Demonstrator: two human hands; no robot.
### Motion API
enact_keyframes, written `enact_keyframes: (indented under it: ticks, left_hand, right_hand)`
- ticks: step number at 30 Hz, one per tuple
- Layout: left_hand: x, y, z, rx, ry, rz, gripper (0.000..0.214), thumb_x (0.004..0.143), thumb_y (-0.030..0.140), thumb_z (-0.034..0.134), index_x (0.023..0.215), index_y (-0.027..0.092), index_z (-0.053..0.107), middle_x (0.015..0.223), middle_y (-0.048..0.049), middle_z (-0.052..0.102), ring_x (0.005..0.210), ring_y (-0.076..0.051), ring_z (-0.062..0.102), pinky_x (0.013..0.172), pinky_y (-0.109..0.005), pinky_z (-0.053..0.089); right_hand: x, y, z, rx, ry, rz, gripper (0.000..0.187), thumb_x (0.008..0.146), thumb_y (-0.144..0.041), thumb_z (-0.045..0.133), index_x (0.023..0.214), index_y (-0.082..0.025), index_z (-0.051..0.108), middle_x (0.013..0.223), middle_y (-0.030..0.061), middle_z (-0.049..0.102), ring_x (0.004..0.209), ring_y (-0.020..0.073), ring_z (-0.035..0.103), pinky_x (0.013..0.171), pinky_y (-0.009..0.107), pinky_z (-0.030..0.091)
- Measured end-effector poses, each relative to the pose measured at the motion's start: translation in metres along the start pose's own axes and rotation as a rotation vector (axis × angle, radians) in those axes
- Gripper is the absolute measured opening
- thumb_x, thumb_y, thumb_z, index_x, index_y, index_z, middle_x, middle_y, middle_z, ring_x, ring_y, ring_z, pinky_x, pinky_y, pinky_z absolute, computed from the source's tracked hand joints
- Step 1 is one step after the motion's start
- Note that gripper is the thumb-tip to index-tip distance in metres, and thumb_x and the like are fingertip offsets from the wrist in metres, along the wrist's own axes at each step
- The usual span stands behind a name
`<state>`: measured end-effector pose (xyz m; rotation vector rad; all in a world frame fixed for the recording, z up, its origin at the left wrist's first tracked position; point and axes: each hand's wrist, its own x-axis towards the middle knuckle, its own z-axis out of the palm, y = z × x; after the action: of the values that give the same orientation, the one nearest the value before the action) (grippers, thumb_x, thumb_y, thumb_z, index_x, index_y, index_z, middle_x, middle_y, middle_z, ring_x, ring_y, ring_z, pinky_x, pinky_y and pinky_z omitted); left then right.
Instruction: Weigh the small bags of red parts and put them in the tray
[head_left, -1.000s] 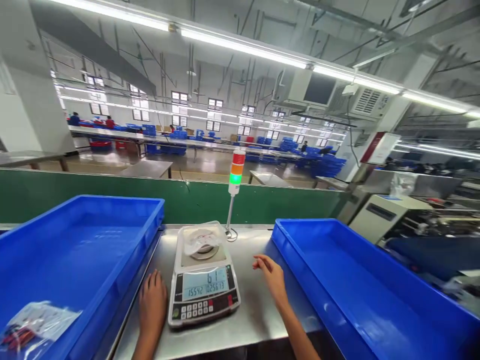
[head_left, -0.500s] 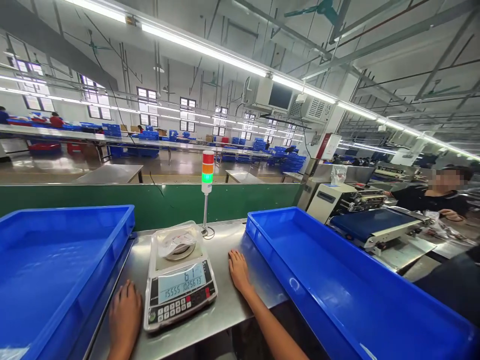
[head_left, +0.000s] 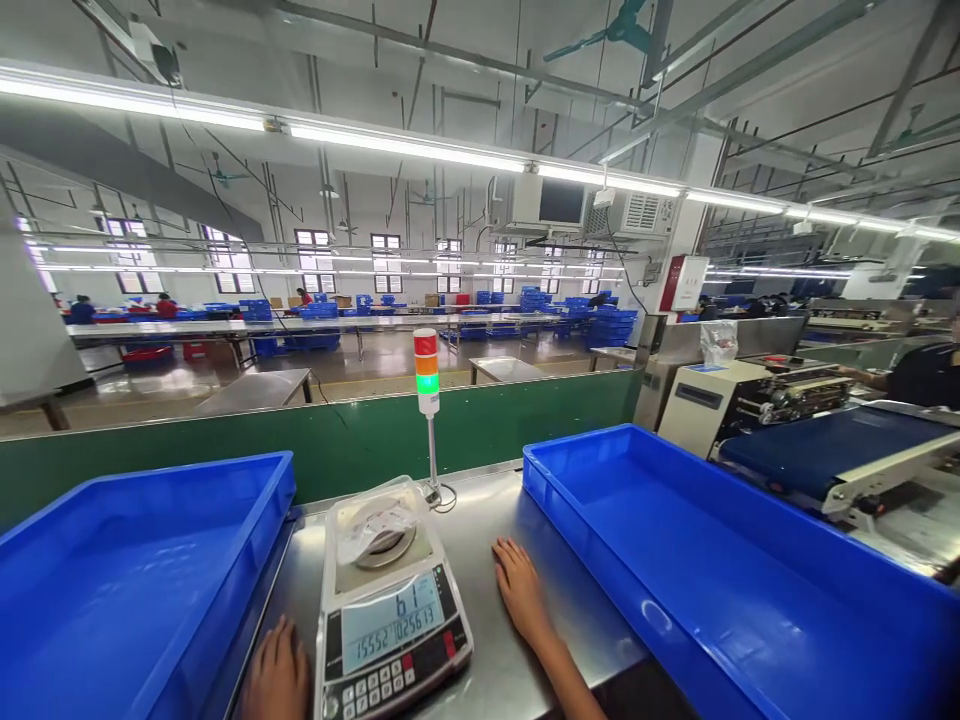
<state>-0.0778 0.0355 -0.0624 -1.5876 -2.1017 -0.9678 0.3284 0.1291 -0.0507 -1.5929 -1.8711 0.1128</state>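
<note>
Your left hand (head_left: 277, 680) and right hand (head_left: 521, 590) lie open and empty on the steel bench (head_left: 480, 530), either side of a white digital scale (head_left: 394, 625) holding a clear plastic bag (head_left: 375, 530). A wide blue plastic tray (head_left: 247, 500) sits left, another blue plastic tray (head_left: 577, 500) right; behind stands a red-amber-green stack light (head_left: 426, 372).

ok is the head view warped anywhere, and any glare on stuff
Head view: wide-angle stretch bows the ceiling strip lights and skews the right blue plastic tray, with a bright glare spot on its front wall; the digital scale's display stays sharp and readable.
</note>
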Motion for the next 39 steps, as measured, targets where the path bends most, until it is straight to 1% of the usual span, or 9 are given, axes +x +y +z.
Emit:
enact_keyframes:
  ticks: [3,6,12,15,18,22,28,32,39]
  left_hand:
    - [-0.002,-0.005,0.005,-0.032,0.04,0.014,0.071,0.09,0.048,0.021,0.111,0.001,0.069,0.119,-0.0236,0.069,0.111,-0.035,0.064,0.1,-0.049,0.054]
    - [-0.004,-0.007,0.008,-0.053,0.06,0.003,0.07,0.091,0.048,0.021,0.11,0.002,0.07,0.118,-0.0228,0.07,0.11,-0.035,0.064,0.099,-0.051,0.054]
    - [-0.006,-0.008,0.009,-0.059,0.091,0.014,0.066,0.094,0.05,0.023,0.106,0.007,0.072,0.115,-0.0204,0.071,0.109,-0.034,0.065,0.098,-0.05,0.055]
    - [-0.007,-0.007,0.007,-0.07,0.111,0.011,0.065,0.095,0.051,0.024,0.107,0.008,0.072,0.114,-0.0197,0.071,0.109,-0.034,0.066,0.097,-0.05,0.055]
    - [-0.009,-0.005,0.006,-0.083,0.108,0.003,0.065,0.095,0.05,0.024,0.11,0.008,0.07,0.118,-0.0199,0.07,0.111,-0.033,0.065,0.098,-0.05,0.056]
    - [-0.012,-0.006,0.009,-0.102,0.096,0.0,0.062,0.095,0.047,0.026,0.113,0.008,0.07,0.123,-0.0194,0.069,0.115,-0.033,0.064,0.1,-0.051,0.055]
    - [-0.013,-0.008,0.011,-0.085,0.115,0.016,0.06,0.096,0.042,0.025,0.112,0.007,0.071,0.122,-0.018,0.07,0.114,-0.032,0.065,0.099,-0.05,0.057]
    - [-0.012,-0.009,0.012,-0.055,0.135,0.04,0.059,0.096,0.039,0.025,0.111,0.006,0.071,0.119,-0.018,0.071,0.111,-0.032,0.066,0.094,-0.049,0.059]
    - [-0.012,-0.016,0.019,-0.085,0.108,0.005,0.053,0.091,0.038,0.031,0.108,0.012,0.073,0.119,-0.0167,0.071,0.111,-0.031,0.067,0.097,-0.048,0.058]
  right_hand:
    - [-0.003,0.001,-0.002,0.042,0.022,-0.009,0.049,0.098,-0.023,0.035,0.132,-0.013,0.069,0.145,0.0107,0.059,0.141,0.027,0.05,0.122,0.048,0.037]
    - [-0.003,0.003,-0.004,0.062,0.036,-0.003,0.049,0.098,-0.025,0.036,0.129,-0.013,0.071,0.142,0.012,0.062,0.139,0.0286,0.052,0.12,0.05,0.039]
    - [-0.001,0.01,-0.001,0.056,-0.006,-0.01,0.051,0.098,-0.029,0.034,0.129,-0.013,0.071,0.142,0.0113,0.061,0.139,0.0296,0.052,0.12,0.051,0.04]
    - [-0.002,0.012,0.001,0.05,-0.01,-0.022,0.054,0.098,-0.031,0.032,0.131,-0.011,0.07,0.144,0.0123,0.06,0.139,0.0304,0.051,0.12,0.052,0.039]
    - [-0.004,0.015,0.003,0.042,-0.007,-0.039,0.057,0.099,-0.032,0.029,0.132,-0.008,0.068,0.144,0.0135,0.059,0.14,0.0309,0.05,0.121,0.053,0.038]
    - [-0.004,0.018,0.007,0.039,0.005,-0.046,0.057,0.099,-0.032,0.029,0.132,-0.009,0.068,0.144,0.0134,0.059,0.14,0.0304,0.051,0.121,0.053,0.038]
    - [-0.004,0.023,0.012,0.052,0.017,-0.048,0.056,0.099,-0.033,0.029,0.131,-0.01,0.069,0.143,0.0134,0.061,0.138,0.0304,0.052,0.12,0.053,0.039]
    - [-0.003,0.024,0.014,0.067,0.03,-0.051,0.056,0.098,-0.033,0.031,0.13,-0.01,0.07,0.142,0.0137,0.061,0.138,0.0311,0.052,0.119,0.055,0.04]
    - [-0.002,0.021,0.013,0.057,0.009,-0.025,0.054,0.097,-0.032,0.034,0.131,-0.012,0.07,0.143,0.0125,0.061,0.14,0.0292,0.051,0.12,0.051,0.039]
